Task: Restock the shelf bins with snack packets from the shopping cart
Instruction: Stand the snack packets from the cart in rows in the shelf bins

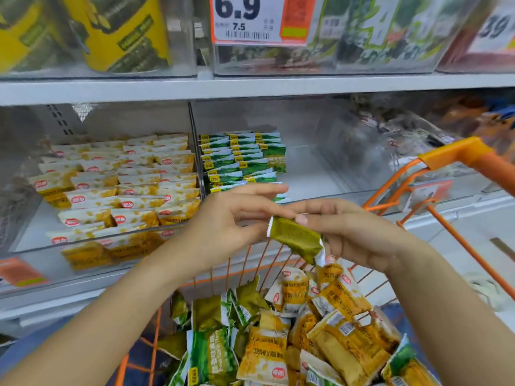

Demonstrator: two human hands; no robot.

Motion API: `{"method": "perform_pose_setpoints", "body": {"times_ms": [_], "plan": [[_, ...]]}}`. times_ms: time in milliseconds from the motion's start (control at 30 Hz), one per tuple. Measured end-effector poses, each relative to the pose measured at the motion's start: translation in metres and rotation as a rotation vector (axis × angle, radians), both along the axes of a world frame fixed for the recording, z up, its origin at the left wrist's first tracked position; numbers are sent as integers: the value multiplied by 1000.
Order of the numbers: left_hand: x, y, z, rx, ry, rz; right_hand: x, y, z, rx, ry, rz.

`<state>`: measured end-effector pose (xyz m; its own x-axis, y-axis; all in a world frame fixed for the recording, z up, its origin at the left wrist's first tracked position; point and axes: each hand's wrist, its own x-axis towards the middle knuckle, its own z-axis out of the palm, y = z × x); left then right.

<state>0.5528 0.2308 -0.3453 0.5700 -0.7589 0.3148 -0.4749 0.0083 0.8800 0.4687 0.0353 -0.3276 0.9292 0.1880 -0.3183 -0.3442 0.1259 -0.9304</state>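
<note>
The right hand and left hand both pinch one small green foil-wrapped snack packet, held above the orange wire shopping cart, probably to turn it face-up for the rows. Just beyond, the clear plastic shelf bin holds neat stacks of green packets, with room to the right. Yellow packets fill the neighbouring bin.
</note>
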Motion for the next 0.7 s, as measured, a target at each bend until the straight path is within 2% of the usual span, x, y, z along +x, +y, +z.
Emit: {"method": "perform_pose_setpoints", "body": {"times_ms": [100, 200, 333, 400, 467, 500, 567, 700], "plan": [[12, -11, 11, 67, -27, 108, 11, -5, 10, -304, -96, -150], [26, -23, 17, 155, -177, 273, 26, -16, 20, -457, -124, -304], [44, -36, 23, 289, -387, 379, 54, -23, 26, -825, -240, -78], [58, -36, 18, 429, -565, 451, 77, -29, 22, -1025, -265, -89], [76, -29, 11, 529, -721, 548, 100, -42, 18, -1073, -248, -168], [83, -24, 7, 553, -737, 586, 112, -49, 15, -1088, -224, -217], [92, -18, 2, 547, -688, 597, 134, -63, 5, -1160, -134, -259], [97, -21, -1, 518, -653, 542, 173, -74, -26, -1179, 102, -204]]}}
